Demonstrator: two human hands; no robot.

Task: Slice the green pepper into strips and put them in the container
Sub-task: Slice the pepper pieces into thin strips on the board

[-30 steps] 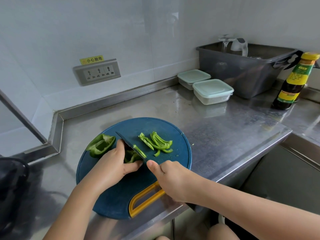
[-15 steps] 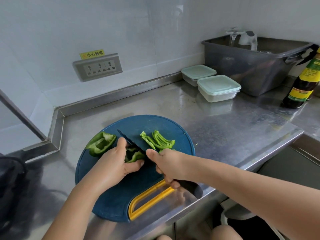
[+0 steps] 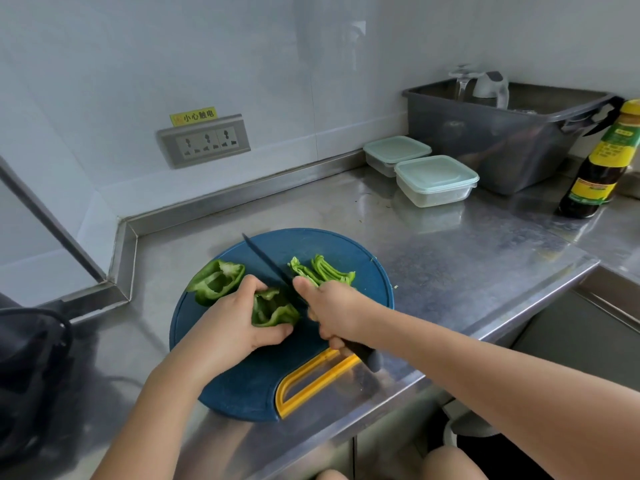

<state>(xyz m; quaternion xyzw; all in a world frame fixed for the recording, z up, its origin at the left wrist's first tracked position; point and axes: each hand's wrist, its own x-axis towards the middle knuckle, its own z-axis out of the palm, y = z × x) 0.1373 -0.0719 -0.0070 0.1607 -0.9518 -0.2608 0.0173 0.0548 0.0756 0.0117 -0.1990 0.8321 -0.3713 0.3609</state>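
KITCHEN COUNTER: A person slices green pepper on a blue cutting board [image 3: 242, 386] set at the front edge of a steel counter [image 3: 450, 265]. The left hand [image 3: 235, 327], fingers curled, grips a pepper piece [image 3: 273, 308] at the board's centre. The right hand [image 3: 337, 315] is wrapped tight round the handle of a dark knife [image 3: 265, 259], whose blade angles down just beside the left fingertips. Cut strips [image 3: 325, 273] lie heaped on the board's far right, and an uncut half [image 3: 216, 282] waits on its far left. The lidded container [image 3: 434, 180] stands well beyond the board to the right, apparently with nothing in it yet. The danger looks plain: the piece is curved and glossy, and if it rocks under the blade the edge could slide into the holding fingers. The board's handle end seems to sit at the counter's lip, so a heavy stroke might tip it.
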